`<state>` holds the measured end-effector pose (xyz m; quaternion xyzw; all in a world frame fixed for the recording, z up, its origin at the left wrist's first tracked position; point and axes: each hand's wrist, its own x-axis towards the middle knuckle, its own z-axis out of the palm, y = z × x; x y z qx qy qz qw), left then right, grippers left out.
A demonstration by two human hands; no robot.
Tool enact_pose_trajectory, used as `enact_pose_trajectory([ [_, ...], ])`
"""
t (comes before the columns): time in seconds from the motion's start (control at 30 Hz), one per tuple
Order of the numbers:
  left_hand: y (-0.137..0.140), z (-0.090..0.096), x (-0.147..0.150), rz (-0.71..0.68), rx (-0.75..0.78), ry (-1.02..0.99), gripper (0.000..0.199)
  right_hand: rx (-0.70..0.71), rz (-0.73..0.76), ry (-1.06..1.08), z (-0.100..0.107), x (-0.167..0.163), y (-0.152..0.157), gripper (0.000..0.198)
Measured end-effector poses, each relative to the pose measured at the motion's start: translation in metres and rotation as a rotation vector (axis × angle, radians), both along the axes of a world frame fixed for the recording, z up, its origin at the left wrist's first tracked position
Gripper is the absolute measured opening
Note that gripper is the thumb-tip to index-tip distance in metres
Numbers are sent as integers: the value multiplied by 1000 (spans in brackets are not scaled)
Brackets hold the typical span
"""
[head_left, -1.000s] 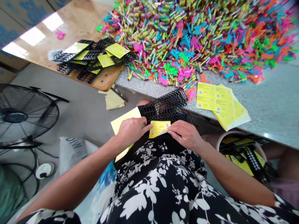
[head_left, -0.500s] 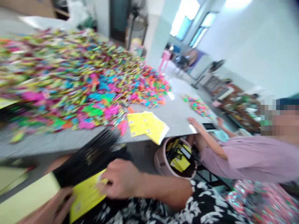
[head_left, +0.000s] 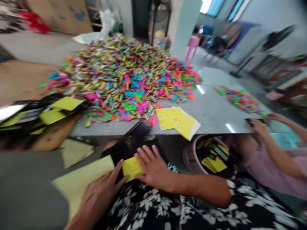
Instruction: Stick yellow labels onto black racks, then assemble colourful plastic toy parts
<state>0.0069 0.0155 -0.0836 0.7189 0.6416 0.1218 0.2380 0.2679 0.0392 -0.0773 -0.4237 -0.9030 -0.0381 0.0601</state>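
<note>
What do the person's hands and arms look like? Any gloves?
No gloves: the left hand and right hand are bare. The right forearm is bare too, up to a black sleeve with white leafy shapes. No left sleeve shows.

this looks like a workshop for handwork on small goods. a great heap of bright plastic pieces [head_left: 120,73] covers much of a long gray table [head_left: 211,111], with yellow label sheets [head_left: 168,118] at its near edge. black mesh pieces [head_left: 31,115] lie on a wooden board [head_left: 21,80] to the left, and a pinkish bin [head_left: 189,159] on the right holds more black and yellow stuff. another person [head_left: 275,164] sits along the same edge, farther right. far off stand printed cardboard [head_left: 67,16], a pink stool [head_left: 192,46] and what seems a standing fan [head_left: 278,37].
</note>
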Motion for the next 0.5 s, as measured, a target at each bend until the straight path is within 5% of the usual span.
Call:
enact_pose_trajectory([
  [0.13,-17,8,-19,-57,-92,248,70,-67,39,181,-21,22,-11,79],
  [0.3,-21,20,-31,-73,-208,151,91,-49,201,254,-20,45,-7,75],
  [0.5,-30,52,-94,340,-127,-89,84,-75,225,402,16,41,27,72],
])
